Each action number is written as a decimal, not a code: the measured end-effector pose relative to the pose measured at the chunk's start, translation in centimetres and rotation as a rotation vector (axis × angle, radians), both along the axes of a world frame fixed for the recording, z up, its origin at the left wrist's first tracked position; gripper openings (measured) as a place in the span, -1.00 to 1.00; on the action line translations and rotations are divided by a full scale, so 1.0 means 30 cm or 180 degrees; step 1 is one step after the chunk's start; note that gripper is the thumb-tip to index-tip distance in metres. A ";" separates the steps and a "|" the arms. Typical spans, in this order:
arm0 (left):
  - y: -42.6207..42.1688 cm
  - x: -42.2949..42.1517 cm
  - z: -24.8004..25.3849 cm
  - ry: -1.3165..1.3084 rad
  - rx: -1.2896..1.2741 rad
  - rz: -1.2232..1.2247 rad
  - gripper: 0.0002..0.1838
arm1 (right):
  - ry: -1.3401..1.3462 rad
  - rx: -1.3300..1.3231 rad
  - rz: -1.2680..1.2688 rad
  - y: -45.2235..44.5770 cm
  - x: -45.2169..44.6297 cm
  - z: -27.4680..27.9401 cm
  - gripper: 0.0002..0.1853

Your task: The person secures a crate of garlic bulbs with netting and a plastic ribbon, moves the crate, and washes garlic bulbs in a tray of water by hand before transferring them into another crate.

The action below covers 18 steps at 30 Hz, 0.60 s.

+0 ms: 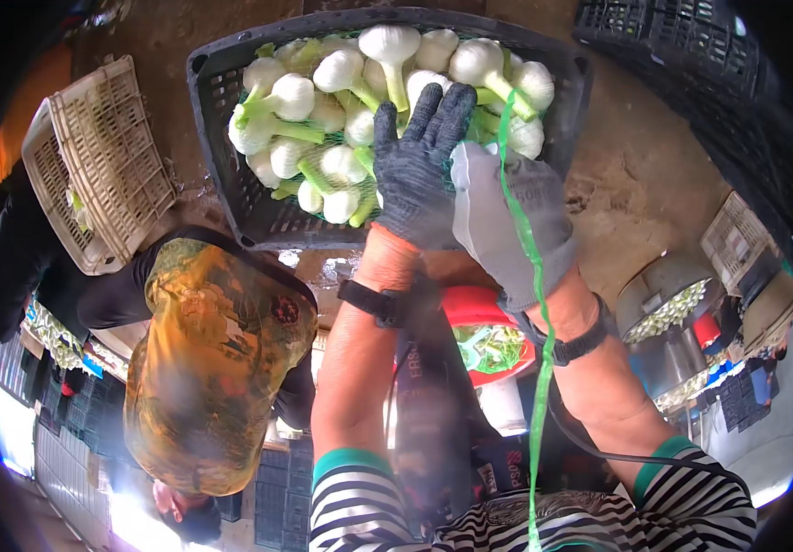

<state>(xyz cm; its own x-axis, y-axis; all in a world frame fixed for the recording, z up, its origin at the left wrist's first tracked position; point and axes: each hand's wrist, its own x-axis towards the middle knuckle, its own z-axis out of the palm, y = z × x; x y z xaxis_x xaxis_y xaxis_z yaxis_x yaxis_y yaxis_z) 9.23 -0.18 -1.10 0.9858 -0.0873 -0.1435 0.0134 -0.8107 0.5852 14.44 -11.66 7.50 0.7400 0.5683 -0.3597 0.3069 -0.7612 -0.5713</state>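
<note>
Fingers of the left hand, in a dark glove, lie loosely spread and only slightly bent on the garlic, closed around nothing that shows. The right hand, in a pale grey glove, is just beside it at the near right part of the black crate; its fingers are turned under and out of sight, so whether it grips anything cannot be told. A green strip runs in front of that glove and on down past the right forearm.

White bulbs with short green stems, piled several deep at mixed angles, fill much of the black crate, with green net showing among them and along the side. The two hands cover the bulbs at its near right.

Between the forearms, a red basin holds green and whitish pieces; the arms cut off part of its rim. At left, white crates are stacked together and tilted, a little green and white matter inside. A metal bowl at right holds small pale pieces, too small to name. Dark crates at upper right are cut off by the dark edge of the view. A person in a patterned shirt bends at left, hands hidden.
</note>
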 end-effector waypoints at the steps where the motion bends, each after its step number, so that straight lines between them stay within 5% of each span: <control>1: -0.015 -0.002 -0.012 -0.0124 0.0225 0.0100 -0.26 | -0.0104 0.0041 -0.0002 -0.003 0.001 -0.006 -0.82; 8: -0.075 -0.019 -0.044 -0.0096 0.0831 0.0469 -0.34 | -0.0280 -0.0116 0.0359 -0.053 0.011 -0.019 -0.90; 9: -0.074 -0.023 -0.047 0.0024 0.1474 0.0138 -0.41 | -0.0313 -0.0162 0.0513 -0.062 0.017 -0.011 -0.91; 11: -0.065 -0.019 -0.059 -0.0165 0.4731 -0.1172 -0.42 | -0.0567 -0.0328 0.1166 -0.075 0.042 -0.006 -0.89; 13: -0.078 -0.014 -0.057 -0.0091 0.3754 -0.0753 -0.44 | -0.0228 -0.0950 0.1671 -0.060 0.056 0.028 -0.83; 16: -0.097 -0.001 -0.033 0.0057 0.2297 -0.0172 -0.45 | -0.1379 -0.0183 0.1957 -0.102 0.046 0.039 -0.82; 17: -0.103 0.011 -0.024 -0.0080 0.2762 -0.0243 -0.46 | -0.0585 -0.1093 0.2233 -0.060 0.051 0.061 -0.78; 18: -0.099 0.029 -0.016 -0.0193 0.2166 -0.0234 -0.45 | -0.0449 -0.1032 0.1958 -0.060 0.040 0.066 -0.78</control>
<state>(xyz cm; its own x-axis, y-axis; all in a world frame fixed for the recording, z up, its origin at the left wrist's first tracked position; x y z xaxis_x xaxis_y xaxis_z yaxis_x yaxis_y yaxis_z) 10.09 -3.15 -1.58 0.9888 -0.0642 -0.1349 -0.0724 -0.9958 -0.0567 15.64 -13.45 9.47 0.3712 0.7787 -0.5059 0.7902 -0.5510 -0.2684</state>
